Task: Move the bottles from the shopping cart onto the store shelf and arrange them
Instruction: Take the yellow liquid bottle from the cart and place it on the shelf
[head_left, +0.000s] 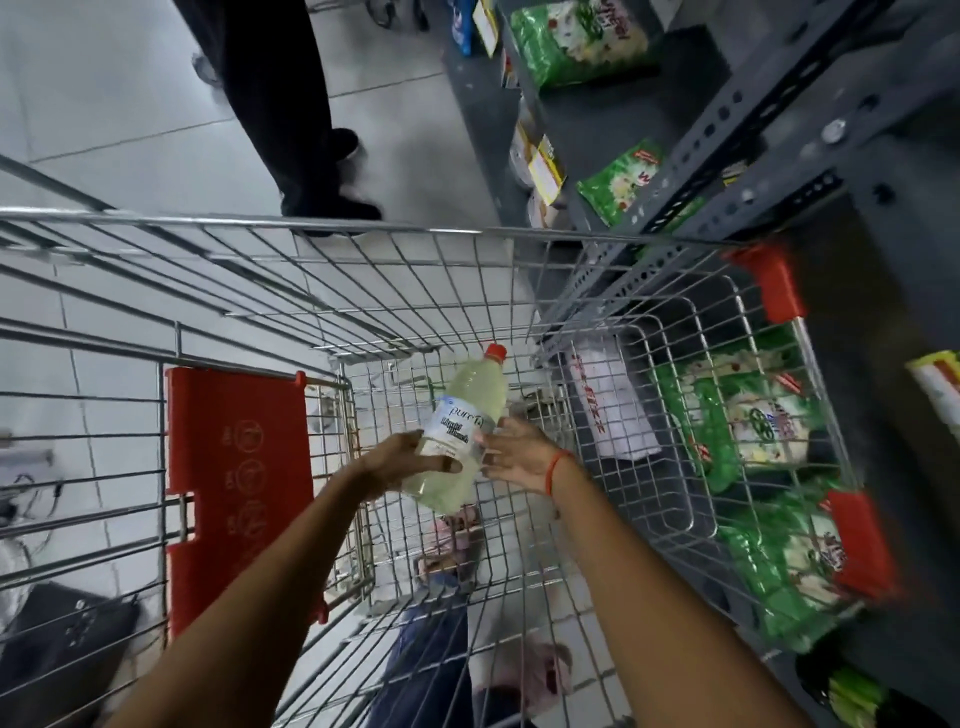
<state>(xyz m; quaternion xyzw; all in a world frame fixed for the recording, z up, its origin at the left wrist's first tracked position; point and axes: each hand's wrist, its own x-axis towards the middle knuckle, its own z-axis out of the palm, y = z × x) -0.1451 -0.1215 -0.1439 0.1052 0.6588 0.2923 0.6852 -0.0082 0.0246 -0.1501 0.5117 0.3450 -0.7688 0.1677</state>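
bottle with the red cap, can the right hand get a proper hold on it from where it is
Probably yes. The right hand already lies open against the bottle beside its label, with nothing between them. The left hand holds the other side, above the cart, so only the fingers need closing.

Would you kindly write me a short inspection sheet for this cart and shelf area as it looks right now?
Surface: wire shopping cart, its basket almost empty; grey store shelf to the right.
Job's things: one bottle of pale yellow liquid with a red cap, held over the cart.
Clutter: green packets on the shelf; more in a wire basket with red corners.
Grippers: left hand grips the bottle's lower half; right hand touches its side, fingers spread.
Cables: dark cords at the left edge, blurred.
Surroundings: tiled floor; another person's legs beyond the cart.
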